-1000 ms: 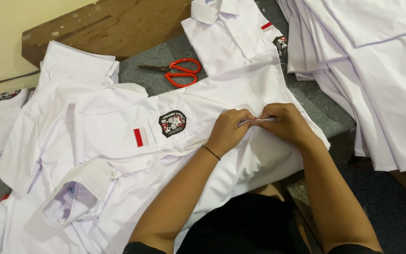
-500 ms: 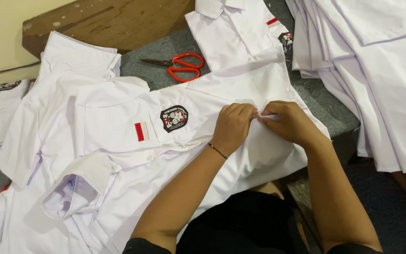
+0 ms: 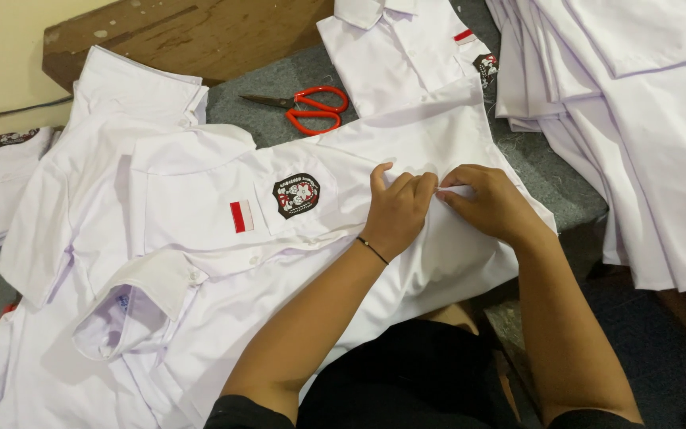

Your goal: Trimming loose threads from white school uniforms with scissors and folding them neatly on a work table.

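Head view: a white shirt (image 3: 200, 238) is spread flat, front up, across a grey carpeted surface (image 3: 271, 87), its collar toward the near left and its hem toward the right. It lies this way, it seems, so that the button edge can be reached near the hem. There the left hand (image 3: 398, 208) and the right hand (image 3: 490, 202) are brought together, knuckles almost touching. The left hand is laid palm down with the fingers curled, pressing the cloth flat; a thin black band is worn at its wrist. The right hand's fingers are closed in a pinch on a small fold of the cloth, pulled slightly up between the two hands. Whether anything besides cloth is held in that pinch cannot be told.

The shirt is plain white with short sleeves. A dark round badge (image 3: 295, 195) is sewn on the chest pocket, and a small red-and-white patch (image 3: 240, 216) is set just beside it. The collar (image 3: 132, 306) is left open, its inside showing. More white shirts are kept underneath and to the left.

Red-handled scissors (image 3: 307, 107) are left on the carpet beyond the shirt, closed, well apart from both hands. A folded shirt (image 3: 406, 48) with the same patches is placed past them, and a stack of shirts (image 3: 637, 119) is piled at the right. A wooden board (image 3: 192, 32) is seen at the far edge.
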